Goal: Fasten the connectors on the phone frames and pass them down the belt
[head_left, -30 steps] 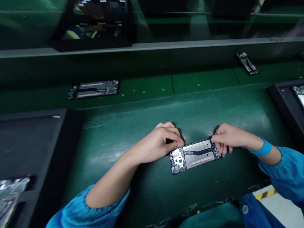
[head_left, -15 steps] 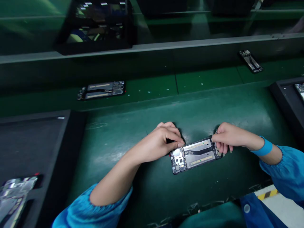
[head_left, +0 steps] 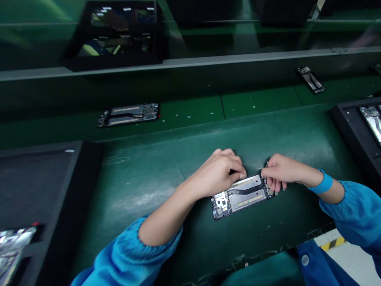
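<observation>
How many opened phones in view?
At least 5: near phone on the green mat; left back phone; right back phone; left-tray phone; right-tray phone. More may be hidden or cropped at edges.

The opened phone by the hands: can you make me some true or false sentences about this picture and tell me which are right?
1. The right hand is at one end of the opened phone. True.
2. The blue wristband is on the left wrist. False: it is on the right wrist.
3. The left hand is at the phone's long edge farther from the person. True.
4. The sleeves are red. False: they are blue.
5. The black tray on the left holds a cup. False: an opened-up device lies in it.
</observation>
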`<state>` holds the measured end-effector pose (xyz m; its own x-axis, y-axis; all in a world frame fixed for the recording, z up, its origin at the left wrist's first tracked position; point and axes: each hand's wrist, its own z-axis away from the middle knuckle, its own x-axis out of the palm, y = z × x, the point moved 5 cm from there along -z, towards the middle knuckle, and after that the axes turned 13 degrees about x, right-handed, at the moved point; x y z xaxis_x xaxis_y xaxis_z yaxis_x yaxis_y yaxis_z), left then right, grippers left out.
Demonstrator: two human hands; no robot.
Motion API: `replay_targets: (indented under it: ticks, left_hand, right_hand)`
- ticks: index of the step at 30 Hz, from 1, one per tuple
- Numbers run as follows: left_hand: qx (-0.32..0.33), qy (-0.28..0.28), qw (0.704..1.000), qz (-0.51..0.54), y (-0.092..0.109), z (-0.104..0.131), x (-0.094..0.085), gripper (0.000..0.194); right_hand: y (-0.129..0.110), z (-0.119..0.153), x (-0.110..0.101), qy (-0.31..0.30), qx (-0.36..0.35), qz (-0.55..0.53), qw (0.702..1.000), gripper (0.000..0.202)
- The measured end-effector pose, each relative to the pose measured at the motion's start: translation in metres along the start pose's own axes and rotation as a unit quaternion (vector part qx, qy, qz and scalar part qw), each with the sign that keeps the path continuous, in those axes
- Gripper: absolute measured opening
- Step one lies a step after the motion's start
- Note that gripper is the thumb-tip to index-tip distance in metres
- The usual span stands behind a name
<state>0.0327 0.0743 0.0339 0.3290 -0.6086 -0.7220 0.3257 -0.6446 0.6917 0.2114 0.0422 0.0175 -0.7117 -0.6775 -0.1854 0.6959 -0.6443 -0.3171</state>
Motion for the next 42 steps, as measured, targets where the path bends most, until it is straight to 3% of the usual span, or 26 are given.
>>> replay_targets:
  ticks: [4, 7, 14, 17, 19, 22, 24, 29, 33, 36, 42]
  left_hand:
    - [0.008, 0.002, 1.000, -0.017, 0.011, -0.028, 0.005, 0.023]
    - [-0.016, 0.005, 0.999, -0.029, 0.016, -0.036, 0.008, 0.022]
    - [-0.113, 0.025, 0.990, -0.079, 0.020, -0.017, 0.014, 0.016]
    - [-0.127, 0.015, 0.986, -0.105, 0.022, -0.011, 0.019, 0.016]
    - [-0.121, 0.012, 0.986, -0.111, 0.024, -0.010, 0.022, 0.016]
    - [-0.108, 0.010, 0.984, -0.139, 0.027, -0.011, 0.025, 0.017]
    - [-0.109, 0.006, 0.978, -0.176, 0.029, -0.011, 0.026, 0.020]
    - [-0.116, -0.014, 0.970, -0.215, 0.033, -0.006, 0.025, 0.028]
    - [-0.080, 0.064, 0.988, -0.116, 0.040, -0.003, 0.018, 0.024]
    - [-0.060, 0.138, 0.985, -0.084, 0.047, -0.001, 0.012, 0.021]
    - [-0.076, 0.192, 0.976, -0.063, 0.055, 0.002, 0.010, 0.022]
  right_hand:
    - [0.003, -0.005, 0.000, -0.002, -0.011, -0.004, 1.000, 0.032]
    - [0.004, -0.007, 0.000, -0.002, -0.016, -0.006, 1.000, 0.032]
    - [0.008, -0.009, 0.001, 0.009, -0.050, -0.009, 0.999, 0.031]
    - [0.011, -0.004, -0.005, -0.008, -0.133, -0.088, 0.987, 0.030]
    - [0.013, 0.003, -0.019, 0.033, -0.228, -0.188, 0.955, 0.031]
    - [0.019, 0.013, -0.038, 0.163, -0.331, -0.242, 0.897, 0.033]
    - [0.020, 0.015, -0.039, 0.218, -0.333, -0.197, 0.896, 0.033]
    - [0.009, 0.023, -0.023, 0.256, -0.342, -0.070, 0.902, 0.028]
    - [0.002, 0.031, -0.009, 0.226, -0.365, -0.049, 0.902, 0.019]
    - [0.000, 0.033, -0.002, 0.210, -0.381, -0.084, 0.896, 0.025]
    - [0.000, 0.035, 0.004, 0.217, -0.406, -0.142, 0.877, 0.028]
